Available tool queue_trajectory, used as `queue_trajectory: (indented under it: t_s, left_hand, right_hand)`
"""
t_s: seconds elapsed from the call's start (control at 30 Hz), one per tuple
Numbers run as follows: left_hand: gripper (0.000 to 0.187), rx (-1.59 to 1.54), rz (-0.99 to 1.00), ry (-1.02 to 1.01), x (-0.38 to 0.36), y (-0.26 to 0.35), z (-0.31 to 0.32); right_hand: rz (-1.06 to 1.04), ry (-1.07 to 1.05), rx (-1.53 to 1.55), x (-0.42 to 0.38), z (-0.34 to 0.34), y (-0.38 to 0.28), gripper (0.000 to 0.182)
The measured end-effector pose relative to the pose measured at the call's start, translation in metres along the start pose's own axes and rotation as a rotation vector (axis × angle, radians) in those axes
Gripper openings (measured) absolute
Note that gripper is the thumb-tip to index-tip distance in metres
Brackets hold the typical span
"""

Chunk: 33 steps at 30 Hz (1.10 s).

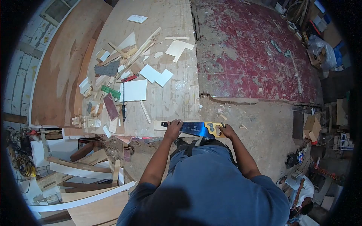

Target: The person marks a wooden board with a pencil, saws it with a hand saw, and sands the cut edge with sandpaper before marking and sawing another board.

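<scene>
A handsaw (194,128) with a blue blade and a yellow handle lies across the front of my body at the workbench's near edge. My right hand (227,131) is closed round its yellow handle. At the blade's far end, my left hand (174,127) rests with its fingers over the dark tip and a pale wood strip (160,125) under it. Whether the fingers press the blade or the strip is hard to tell. The strip lies on the corner of the wooden workbench (177,101).
White board pieces (135,90), wood offcuts, a green piece (111,91) and a dark rod (123,101) litter the bench. Curved planks (81,171) are stacked at lower left. Another person (303,190) is at lower right. Sandals (281,49) lie on the red floor.
</scene>
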State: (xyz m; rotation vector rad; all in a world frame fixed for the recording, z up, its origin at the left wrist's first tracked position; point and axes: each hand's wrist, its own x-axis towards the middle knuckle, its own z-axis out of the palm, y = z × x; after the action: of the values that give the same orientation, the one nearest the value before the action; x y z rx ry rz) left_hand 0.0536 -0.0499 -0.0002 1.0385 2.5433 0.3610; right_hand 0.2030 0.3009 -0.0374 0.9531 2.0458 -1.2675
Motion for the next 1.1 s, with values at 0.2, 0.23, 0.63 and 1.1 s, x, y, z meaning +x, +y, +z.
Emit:
queue_trajectory:
  t_s: [0.2,0.23,0.63,1.1]
  left_hand:
    - [0.068,-0.059,0.017,0.002,0.000,-0.003,0.000]
    - [0.068,-0.059,0.017,0.001,0.000,-0.003,-0.001]
    - [0.079,-0.211,-0.206,0.053,0.006,0.001,0.020]
    - [0.125,-0.062,-0.595,-0.130,0.034,0.034,0.014]
  right_hand:
    - [0.005,0.010,0.009,-0.001,-0.001,-0.002,0.055]
    - [0.006,0.010,0.010,0.001,0.000,0.000,0.055]
    - [-0.037,0.067,-0.028,0.017,0.008,0.017,0.049]
    - [0.004,0.003,0.015,0.009,0.004,0.008,0.050]
